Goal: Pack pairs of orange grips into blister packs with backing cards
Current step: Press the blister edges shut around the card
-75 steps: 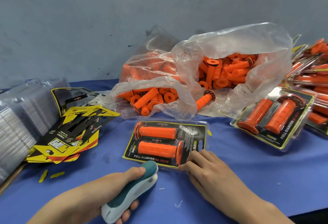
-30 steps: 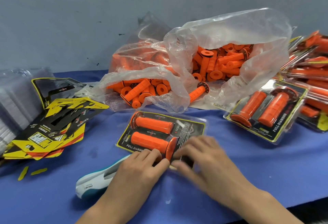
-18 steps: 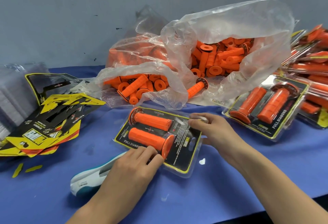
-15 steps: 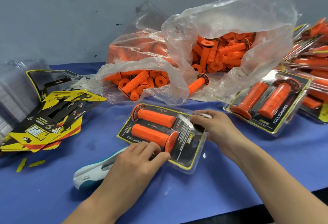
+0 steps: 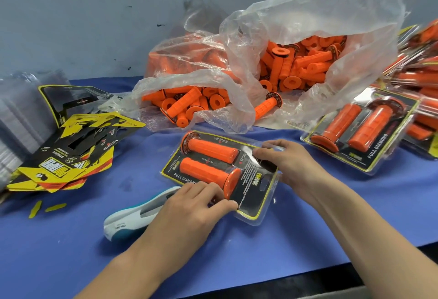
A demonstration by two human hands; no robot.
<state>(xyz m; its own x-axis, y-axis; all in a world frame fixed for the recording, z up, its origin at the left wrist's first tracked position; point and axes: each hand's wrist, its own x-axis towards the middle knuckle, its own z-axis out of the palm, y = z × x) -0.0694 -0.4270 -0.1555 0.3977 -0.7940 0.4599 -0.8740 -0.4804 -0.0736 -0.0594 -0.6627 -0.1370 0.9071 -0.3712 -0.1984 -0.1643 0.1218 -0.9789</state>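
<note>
Left hand (image 5: 196, 206) flat, pressing blister pack (image 5: 256, 176) near edge onto bench (image 5: 355, 203); right hand (image 5: 291, 163) seemingly pinches its far edge.

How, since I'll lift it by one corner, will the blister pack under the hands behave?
Probably fairly stiff: the blister pack lies flat with a backing card inside. Its glossy clear rim may flex and slip. The two grips sit in moulded pockets, so rolling seems unlikely.
</note>
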